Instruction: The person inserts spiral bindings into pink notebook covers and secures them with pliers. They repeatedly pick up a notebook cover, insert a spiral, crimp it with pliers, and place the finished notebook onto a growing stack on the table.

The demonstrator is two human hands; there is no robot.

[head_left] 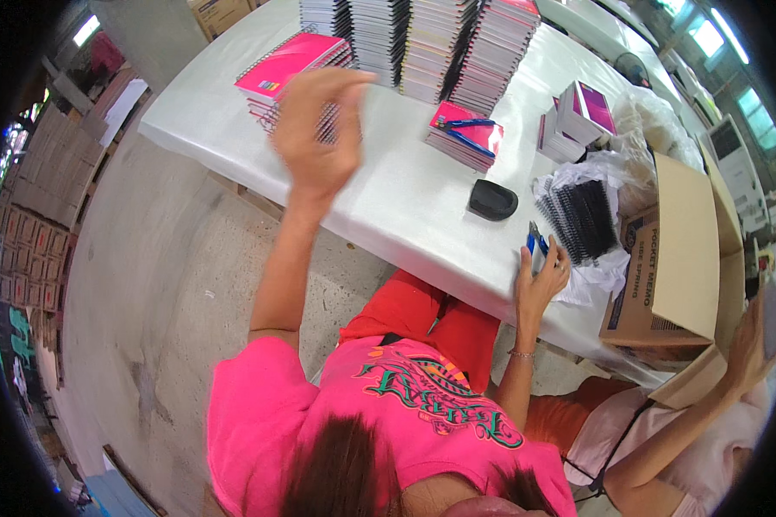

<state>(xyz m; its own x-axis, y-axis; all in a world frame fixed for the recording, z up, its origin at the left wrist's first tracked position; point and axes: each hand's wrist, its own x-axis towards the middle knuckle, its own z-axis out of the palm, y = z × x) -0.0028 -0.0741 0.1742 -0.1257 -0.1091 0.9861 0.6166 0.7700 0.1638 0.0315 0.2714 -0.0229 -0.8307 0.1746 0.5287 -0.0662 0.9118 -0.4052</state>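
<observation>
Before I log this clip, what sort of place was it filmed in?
Likely a notebook-binding workshop: stacks of spiral-bound notebooks stand on the table, black binding coils lie on white wrapping, and a blue-handled hand tool is at the person's right hand.

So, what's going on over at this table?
Someone in a pink top has their right hand at some blue-handled pliers, beside black spiral coils. Their left hand, blurred, is raised near a pile of pink notebooks. More spiral-bound notebooks stand in tall stacks, and another blue-handled tool lies on a shorter pile.
</observation>
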